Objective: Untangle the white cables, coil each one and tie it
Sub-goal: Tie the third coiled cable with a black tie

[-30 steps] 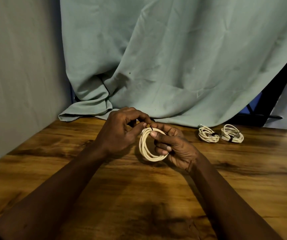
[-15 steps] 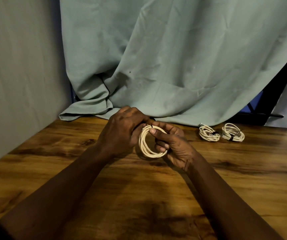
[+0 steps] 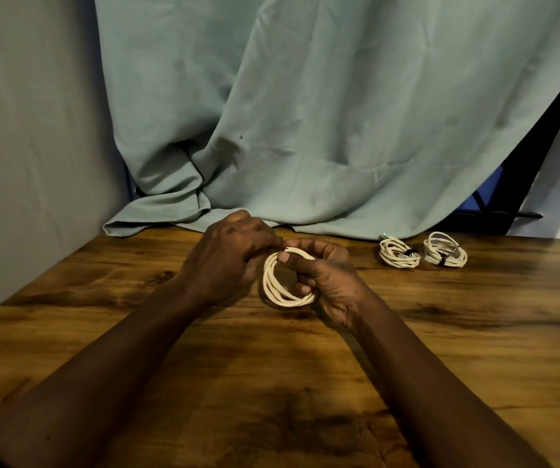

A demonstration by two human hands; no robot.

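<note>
On the bench (image 3: 474, 332), a brown wood top with dark grain patches, I see the loose coil (image 3: 287, 300) of white cable held just above the surface between the two hands, near the middle. The right grip (image 3: 326, 282) holds it: the thumb presses on the top of the ring and the fingers curl through its centre. The left grip (image 3: 228, 255) is narrow, with fingertips bunched and pinching at the top of the same coil; what lies under them is hidden from me.

Well to the right, near the far edge, lie two tied coils (image 3: 398, 254), just beside each other, each cinched with a black tie (image 3: 408, 253). A grey wall (image 3: 35, 130) closes the left side. A grey-green curtain (image 3: 305, 130) hangs behind, its hem bunched on the bench's far edge, and a dark gap (image 3: 525, 184) with a blue patch shows at the right.

A second ago the left thumb stretched across to the top of the coil, where a small dark piece showed. Now the left knuckles have rolled over that spot and cover it. The coil and the tied pair lie where they were.
</note>
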